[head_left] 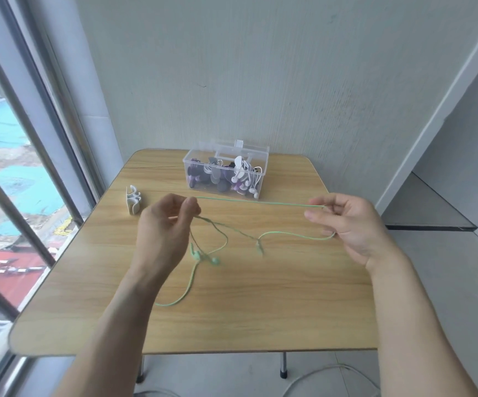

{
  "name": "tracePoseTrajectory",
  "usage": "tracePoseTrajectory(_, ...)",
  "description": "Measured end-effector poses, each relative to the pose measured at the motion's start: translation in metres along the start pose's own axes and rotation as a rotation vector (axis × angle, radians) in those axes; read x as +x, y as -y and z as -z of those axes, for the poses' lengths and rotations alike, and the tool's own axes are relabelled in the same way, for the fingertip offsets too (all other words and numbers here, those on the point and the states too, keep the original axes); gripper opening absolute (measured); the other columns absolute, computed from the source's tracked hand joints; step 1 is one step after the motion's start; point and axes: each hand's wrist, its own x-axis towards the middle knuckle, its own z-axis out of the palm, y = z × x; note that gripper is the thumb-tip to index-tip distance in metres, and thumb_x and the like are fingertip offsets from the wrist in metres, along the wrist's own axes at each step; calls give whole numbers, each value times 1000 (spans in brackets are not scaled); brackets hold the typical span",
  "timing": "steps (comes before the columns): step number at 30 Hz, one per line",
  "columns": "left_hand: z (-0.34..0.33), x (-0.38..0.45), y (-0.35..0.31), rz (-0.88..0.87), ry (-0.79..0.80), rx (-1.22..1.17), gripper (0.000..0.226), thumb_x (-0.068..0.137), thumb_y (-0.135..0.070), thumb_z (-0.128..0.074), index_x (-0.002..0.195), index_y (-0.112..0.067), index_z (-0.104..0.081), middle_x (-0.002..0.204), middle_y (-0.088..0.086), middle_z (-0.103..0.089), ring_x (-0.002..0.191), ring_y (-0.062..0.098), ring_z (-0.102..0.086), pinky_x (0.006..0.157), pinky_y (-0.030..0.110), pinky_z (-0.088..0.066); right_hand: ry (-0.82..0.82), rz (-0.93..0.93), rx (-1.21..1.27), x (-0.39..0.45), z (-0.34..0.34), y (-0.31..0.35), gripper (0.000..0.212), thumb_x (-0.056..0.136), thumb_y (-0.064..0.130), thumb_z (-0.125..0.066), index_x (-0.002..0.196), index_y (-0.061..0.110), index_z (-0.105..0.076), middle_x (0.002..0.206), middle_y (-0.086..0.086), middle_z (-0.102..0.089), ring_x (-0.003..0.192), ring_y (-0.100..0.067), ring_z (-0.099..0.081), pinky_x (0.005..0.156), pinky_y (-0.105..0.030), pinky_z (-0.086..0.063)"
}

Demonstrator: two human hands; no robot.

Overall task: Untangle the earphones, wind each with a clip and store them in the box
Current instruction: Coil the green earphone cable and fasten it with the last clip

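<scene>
Above the middle of a wooden bench, a person stretches a thin mint-green earphone cable between two bare hands. At nine o'clock the left hand pinches the cable between thumb and fingertips; at three o'clock the right hand pinches the far end of the taut run, its other fingers loosely spread. From the left grip, slack strands droop toward the bench, carrying the two green earbuds near the centre, while another loop curves back to the right hand. At twelve o'clock, against the wall, stands a clear plastic box, open, already holding wound earphones in white and purple. At ten o'clock a small white winding clip stands upright, well apart from the cable. The cable looks very light, limp and prone to re-knotting; it probably handles best pinched gently along the cord, never tugged at the buds or joints.
</scene>
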Motion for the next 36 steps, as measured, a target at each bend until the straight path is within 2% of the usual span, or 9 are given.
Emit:
tracePoseTrajectory(6,-3,-3,3,34,36,-35,20,99,-22,-58,84,-15,-69,79,-14,-74,77,-10,-66,73,9,-48,-483,-80,-63,16,-9,-26,29,83,28,-79,109,16,-71,80,8,-65,76,-12,-60,84,-36,-50)
tracePoseTrajectory(9,1,0,7,23,-19,101,18,97,-25,-63,81,-20,-70,76,-17,-68,71,-15,-59,62,3,-38,-406,-202,-66,21,-4,-32,40,97,41,-62,107,4,-71,69,7,-46,64,-14,-45,62,-33,-46)
tracePoseTrajectory(13,5,3,12,87,48,170,22,98,-24,-60,78,-18,-68,65,-4,-63,51,-1,-55,49,10,-38,-82,-438,438,17,-8,-22,51,105,45,-40,95,3,-66,64,-1,-48,41,-8,-39,35,-20,-31)
tracePoseTrajectory(17,2,2,13,243,160,28,25,103,-20,-50,83,-10,-61,66,0,-71,47,11,-61,52,27,-47,-42,-420,692,16,-20,-16,55,105,48,-35,97,0,-62,77,-14,-66,60,-24,-70,50,-26,-58)
tracePoseTrajectory(25,7,-7,11,236,466,295,13,94,-13,-64,82,-8,-65,66,2,-73,41,15,-61,44,22,-43,-108,-397,1013,15,-21,-10,55,100,51,-50,109,-3,-59,101,-21,-64,105,-39,-70,81,-42,-62)
tracePoseTrajectory(28,7,-8,10,215,403,367,12,94,-19,-63,84,-12,-63,59,2,-71,37,16,-59,40,18,-40,-164,-377,1037,14,-22,-8,54,88,54,-68,100,2,-56,102,-19,-56,97,-35,-71,83,-42,-62)
tracePoseTrajectory(31,4,-4,6,282,283,299,12,89,-19,-60,84,-9,-64,60,3,-71,41,16,-64,40,15,-43,-238,-378,997,16,-20,-12,52,81,58,-73,76,12,-48,91,-9,-52,72,-24,-69,60,-30,-59)
tracePoseTrajectory(34,7,3,6,370,100,128,27,82,-31,-58,80,-6,-68,63,5,-72,58,22,-69,64,35,-59,-258,-409,769,16,-17,-14,54,78,59,-74,61,22,-39,62,3,-44,49,-12,-48,48,-23,-31)
tracePoseTrajectory(36,12,7,8,375,-24,36,36,74,-38,-53,77,-6,-68,67,5,-71,73,29,-69,78,45,-58,-295,-385,594,16,-17,-13,36,76,49,-79,64,27,-54,58,7,-33,47,-11,-30,47,-24,-23)
